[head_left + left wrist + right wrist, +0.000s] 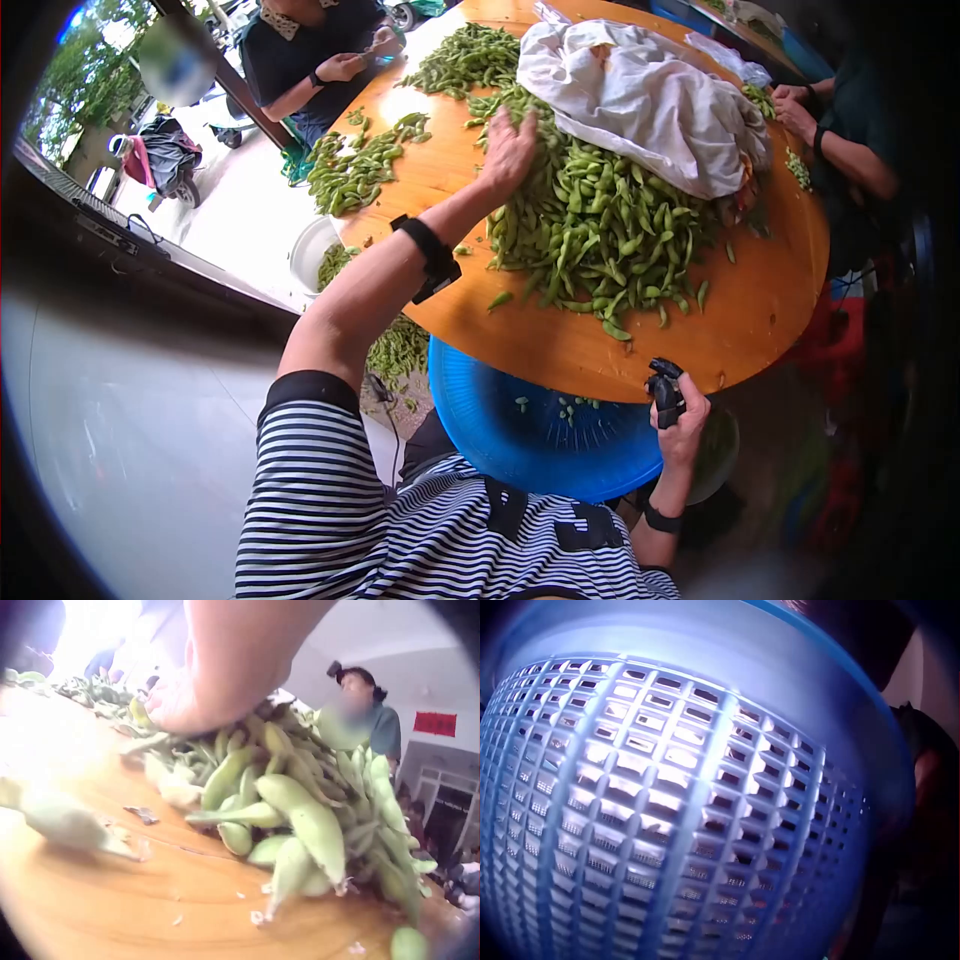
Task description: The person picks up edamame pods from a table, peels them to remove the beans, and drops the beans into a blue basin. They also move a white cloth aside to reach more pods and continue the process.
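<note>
My left hand reaches across the table and rests on the far left side of a heap of green edamame pods, its fingers extended. In the left wrist view, the same hand is low over the pods, fingertips partly hidden. My right hand, just off the table's near edge, grips a small black device with curled fingers. A blue plastic basket stands below that edge, a few shelled beans in it. Its slotted wall fills the right wrist view.
A white cloth covers the heap's back. A smaller pod pile lies on the left of the round wooden table. One person is across the table, another at the right. A white basin stands on the left.
</note>
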